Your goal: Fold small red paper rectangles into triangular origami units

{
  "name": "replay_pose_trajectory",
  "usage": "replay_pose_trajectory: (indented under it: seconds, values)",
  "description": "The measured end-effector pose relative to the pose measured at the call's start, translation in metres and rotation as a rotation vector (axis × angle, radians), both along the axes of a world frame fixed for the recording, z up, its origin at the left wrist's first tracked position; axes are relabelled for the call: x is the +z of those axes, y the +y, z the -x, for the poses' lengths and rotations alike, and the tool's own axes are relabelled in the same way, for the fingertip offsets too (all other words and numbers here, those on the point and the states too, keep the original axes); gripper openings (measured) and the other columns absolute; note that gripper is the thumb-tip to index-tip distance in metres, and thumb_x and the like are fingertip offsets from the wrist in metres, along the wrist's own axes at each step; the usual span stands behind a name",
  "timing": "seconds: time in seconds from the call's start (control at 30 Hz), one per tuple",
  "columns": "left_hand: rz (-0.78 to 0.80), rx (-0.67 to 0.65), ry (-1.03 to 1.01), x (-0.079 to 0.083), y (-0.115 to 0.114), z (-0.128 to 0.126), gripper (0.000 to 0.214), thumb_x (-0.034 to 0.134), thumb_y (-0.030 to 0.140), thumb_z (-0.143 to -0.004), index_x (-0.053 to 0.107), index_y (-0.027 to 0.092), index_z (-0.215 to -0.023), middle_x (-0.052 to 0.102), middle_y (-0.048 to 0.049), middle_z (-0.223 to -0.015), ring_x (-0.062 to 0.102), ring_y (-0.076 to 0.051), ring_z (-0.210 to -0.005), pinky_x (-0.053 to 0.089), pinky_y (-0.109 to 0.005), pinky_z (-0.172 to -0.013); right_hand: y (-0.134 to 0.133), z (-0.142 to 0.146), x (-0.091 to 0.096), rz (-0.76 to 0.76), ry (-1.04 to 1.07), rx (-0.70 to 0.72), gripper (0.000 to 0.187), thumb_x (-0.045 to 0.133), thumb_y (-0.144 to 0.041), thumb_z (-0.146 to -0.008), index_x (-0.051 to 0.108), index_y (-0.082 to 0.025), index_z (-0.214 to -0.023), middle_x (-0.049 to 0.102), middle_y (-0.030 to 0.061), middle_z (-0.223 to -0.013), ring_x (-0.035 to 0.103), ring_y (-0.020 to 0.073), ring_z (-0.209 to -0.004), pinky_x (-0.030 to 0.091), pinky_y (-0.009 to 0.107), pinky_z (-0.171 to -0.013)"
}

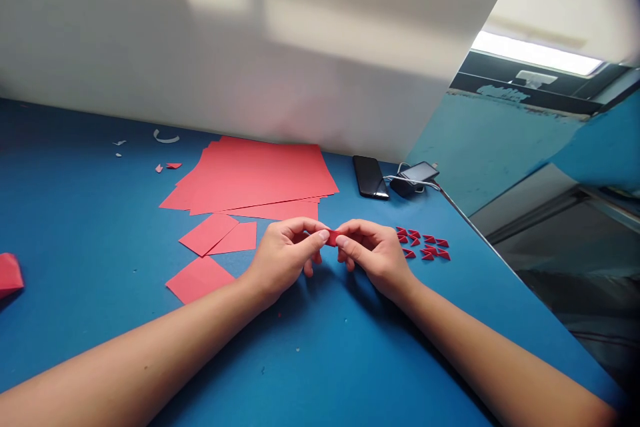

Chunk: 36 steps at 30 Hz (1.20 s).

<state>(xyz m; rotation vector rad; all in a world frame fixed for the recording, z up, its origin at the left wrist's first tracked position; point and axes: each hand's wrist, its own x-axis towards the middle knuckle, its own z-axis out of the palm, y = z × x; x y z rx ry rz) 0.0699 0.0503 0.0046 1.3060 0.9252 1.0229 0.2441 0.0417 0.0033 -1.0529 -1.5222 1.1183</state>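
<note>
My left hand (285, 257) and my right hand (375, 259) meet above the blue tabletop (310, 360). Between their fingertips they pinch a small folded piece of red paper (333, 237). Just right of my right hand lies a cluster of several small folded red paper triangles (423, 243). Left of my left hand are several cut red paper rectangles (207, 233), and behind them is a loose stack of red paper sheets (255, 177).
A black smartphone (370, 177) and a second dark device (417, 177) with a white cable lie at the back. A white board (250, 47) stands behind them. Paper scraps (165, 137) lie back left, a red paper piece (9, 273) at the left edge. The table edge runs down the right.
</note>
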Motion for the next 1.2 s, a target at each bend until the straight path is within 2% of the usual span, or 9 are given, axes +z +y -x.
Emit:
replay_pose_trajectory:
  seconds: [0.27, 0.87, 1.0, 1.1, 1.2]
  values:
    - [-0.002, -0.008, 0.021, -0.0013, 0.0000, -0.0003, 0.020, 0.063, 0.031, -0.083, 0.066, 0.012, -0.087, 0.062, 0.0013, -0.063, 0.050, -0.007, -0.043, 0.042, -0.021, -0.047, -0.0005, -0.0012, -0.0008, 0.003, 0.000, 0.001, 0.015, 0.066, -0.028, -0.081, 0.066, -0.013, -0.078, 0.060, -0.0006, -0.057, 0.052, 0.0093, -0.045, 0.043, 0.022, -0.044]
    - [0.003, 0.020, 0.068, 0.0011, -0.0021, -0.0002, 0.022, 0.064, 0.033, -0.081, 0.068, 0.012, -0.086, 0.062, 0.0011, -0.062, 0.051, -0.008, -0.045, 0.043, -0.020, -0.045, -0.0005, -0.0017, -0.0039, -0.017, -0.003, 0.016, 0.011, 0.065, -0.026, -0.082, 0.063, -0.015, -0.082, 0.061, -0.0004, -0.061, 0.053, 0.0100, -0.047, 0.044, 0.022, -0.044]
    - [-0.050, 0.015, 0.111, 0.0003, -0.0027, -0.0006, 0.021, 0.063, 0.033, -0.081, 0.068, 0.013, -0.082, 0.063, 0.0007, -0.063, 0.050, -0.007, -0.044, 0.043, -0.020, -0.044, -0.0015, -0.0009, -0.0026, -0.128, -0.105, 0.004, 0.008, 0.062, -0.024, -0.084, 0.064, -0.016, -0.086, 0.062, 0.0016, -0.070, 0.057, 0.0117, -0.056, 0.046, 0.023, -0.049]
    - [-0.124, 0.021, 0.173, -0.0008, -0.0038, -0.0011, 0.020, 0.061, 0.033, -0.082, 0.069, 0.015, -0.081, 0.065, -0.0007, -0.066, 0.053, -0.009, -0.047, 0.043, -0.020, -0.045, -0.0008, -0.0007, 0.0016, -0.264, -0.277, -0.022, 0.009, 0.058, -0.022, -0.086, 0.064, -0.017, -0.082, 0.063, 0.0031, -0.075, 0.057, 0.0126, -0.062, 0.046, 0.025, -0.054]
    - [-0.224, 0.082, 0.264, -0.0019, -0.0056, -0.0016, 0.016, 0.061, 0.030, -0.082, 0.069, 0.016, -0.080, 0.068, -0.0025, -0.071, 0.057, -0.012, -0.055, 0.044, -0.022, -0.050, 0.0006, -0.0017, 0.0058, -0.428, -0.446, -0.014, 0.009, 0.056, -0.018, -0.086, 0.062, -0.017, -0.080, 0.061, 0.0031, -0.075, 0.055, 0.0129, -0.064, 0.045, 0.025, -0.056]
